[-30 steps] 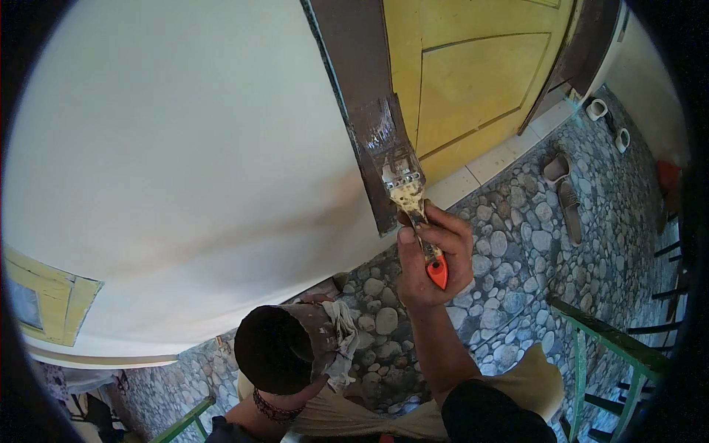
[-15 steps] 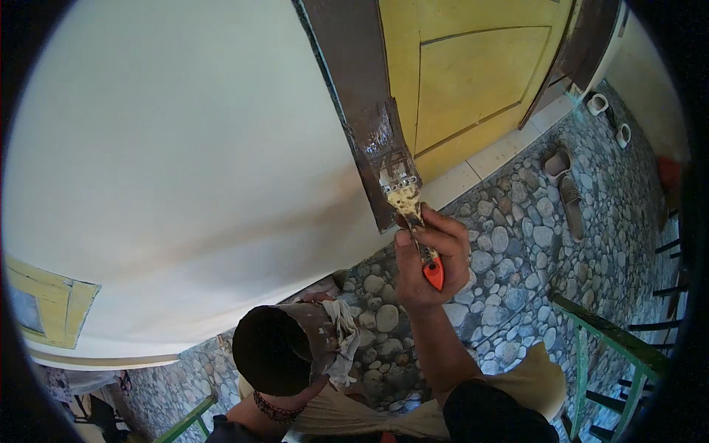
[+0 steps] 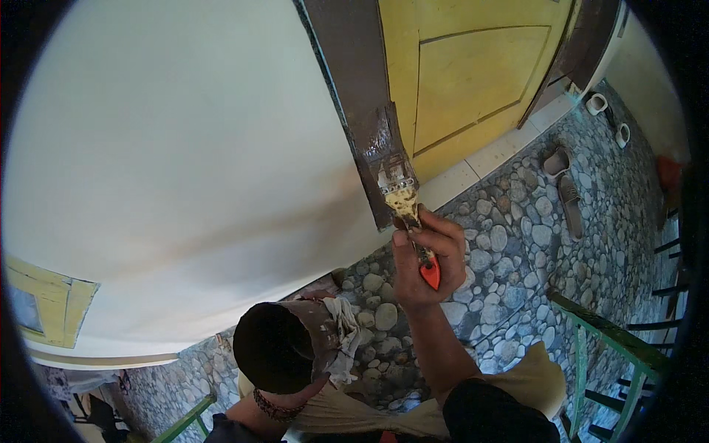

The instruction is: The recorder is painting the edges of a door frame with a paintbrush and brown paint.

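My right hand point(image 3: 430, 258) is closed around the handle of a paintbrush point(image 3: 402, 199), whose handle is pale, paint-stained and red at its end. Its bristle end lies against the lower part of a dark brown door frame point(image 3: 347, 55), where wet paint shines just above the brush. Lower down, my left hand point(image 3: 301, 393) grips a paint-smeared can point(image 3: 320, 332) from below and behind, its dark mouth tipped toward the wall. What is inside the can is too dark to make out. A whitish rag point(image 3: 343, 336) hangs at the can's right side, by my left fingers.
A white wall point(image 3: 177, 148) borders the frame on the left, a yellow door point(image 3: 480, 81) on the right. Pebble-patterned floor point(image 3: 509, 244) carries brown shoes point(image 3: 569, 199) and light footwear point(image 3: 597, 104). Green rails point(image 3: 605, 336) stand at lower right and lower left.
My right hand and the paintbrush have shifted very slightly left and up along the frame. The can has barely moved in my left hand.
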A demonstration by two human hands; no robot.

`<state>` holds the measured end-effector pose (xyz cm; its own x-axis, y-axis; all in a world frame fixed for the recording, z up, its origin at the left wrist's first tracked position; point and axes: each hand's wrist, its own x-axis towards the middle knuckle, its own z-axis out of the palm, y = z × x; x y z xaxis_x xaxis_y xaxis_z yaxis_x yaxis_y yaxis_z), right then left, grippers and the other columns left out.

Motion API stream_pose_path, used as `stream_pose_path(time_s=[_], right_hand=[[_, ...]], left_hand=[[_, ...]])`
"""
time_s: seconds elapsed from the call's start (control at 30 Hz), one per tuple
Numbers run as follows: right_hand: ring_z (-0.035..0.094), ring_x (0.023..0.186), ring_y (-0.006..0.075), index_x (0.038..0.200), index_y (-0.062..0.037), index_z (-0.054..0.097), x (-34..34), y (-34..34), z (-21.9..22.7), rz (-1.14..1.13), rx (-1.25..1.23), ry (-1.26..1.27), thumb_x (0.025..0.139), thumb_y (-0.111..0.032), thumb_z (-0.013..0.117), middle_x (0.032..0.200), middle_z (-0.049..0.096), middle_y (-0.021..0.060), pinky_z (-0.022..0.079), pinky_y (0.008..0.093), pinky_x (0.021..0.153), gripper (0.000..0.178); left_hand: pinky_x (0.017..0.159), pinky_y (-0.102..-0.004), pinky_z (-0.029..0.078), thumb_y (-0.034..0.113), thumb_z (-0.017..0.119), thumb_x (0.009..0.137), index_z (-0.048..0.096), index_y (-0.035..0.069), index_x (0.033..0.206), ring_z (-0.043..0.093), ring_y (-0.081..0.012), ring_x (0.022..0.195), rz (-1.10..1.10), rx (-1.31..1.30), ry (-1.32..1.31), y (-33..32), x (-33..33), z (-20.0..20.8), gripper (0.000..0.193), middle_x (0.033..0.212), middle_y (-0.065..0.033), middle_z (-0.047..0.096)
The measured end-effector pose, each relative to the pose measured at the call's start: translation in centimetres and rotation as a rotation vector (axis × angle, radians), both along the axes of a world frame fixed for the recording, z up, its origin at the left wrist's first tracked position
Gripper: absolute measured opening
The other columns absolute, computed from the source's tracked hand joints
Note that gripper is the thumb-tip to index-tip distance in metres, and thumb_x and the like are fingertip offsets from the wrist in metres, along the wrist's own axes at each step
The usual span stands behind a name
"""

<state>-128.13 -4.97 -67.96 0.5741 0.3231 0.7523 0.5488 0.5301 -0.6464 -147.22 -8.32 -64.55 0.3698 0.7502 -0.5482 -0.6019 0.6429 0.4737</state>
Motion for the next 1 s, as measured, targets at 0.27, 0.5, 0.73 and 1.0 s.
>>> stream_pose_path(time_s=[0.27,0.5,0.73,1.0], right_hand=[[0.059,0.088,0.0250,0.083,-0.0020,0.056,0.1,-0.1,0.0,-0.021,0.013,-0.025,0.070,0.001,0.069,0.096,0.058,0.0176,0.049,0.0323,0.074,0.018],[0.061,0.091,0.0271,0.080,-0.0038,0.059,0.0,-1.0,0.3,-0.028,0.001,0.030,0.066,0.002,0.071,0.093,0.059,0.0149,0.051,0.0345,0.080,0.019],[0.058,0.092,0.0272,0.086,0.0019,0.048,0.6,-1.2,1.2,0.044,0.138,-0.076,0.076,0.003,0.062,0.103,0.047,0.0193,0.057,0.0354,0.073,0.017],[0.060,0.093,0.0278,0.082,-0.0055,0.059,-0.4,0.0,0.9,0.007,0.129,0.042,0.066,0.004,0.070,0.096,0.057,0.0145,0.051,0.0332,0.079,0.022]], left_hand=[[0.062,-0.0376,0.048,0.039,0.050,0.086,0.051,0.010,0.106,0.057,-0.0289,0.078,0.048,-0.094,-0.095,-0.4,-0.3,-0.5,0.035,0.095,-0.0177,0.058],[0.058,-0.0363,0.048,0.040,0.051,0.086,0.050,0.010,0.104,0.057,-0.0295,0.073,0.031,0.074,0.169,-0.6,0.0,-0.7,0.035,0.092,-0.0175,0.059],[0.058,-0.0355,0.048,0.042,0.051,0.086,0.050,0.010,0.102,0.057,-0.0294,0.073,-0.036,0.021,-0.092,-0.2,-0.8,-0.7,0.036,0.092,-0.0169,0.059],[0.059,-0.0361,0.047,0.040,0.050,0.086,0.050,0.012,0.102,0.056,-0.0282,0.076,0.035,0.028,-0.022,-0.2,-1.1,-1.7,0.032,0.094,-0.0157,0.058]])
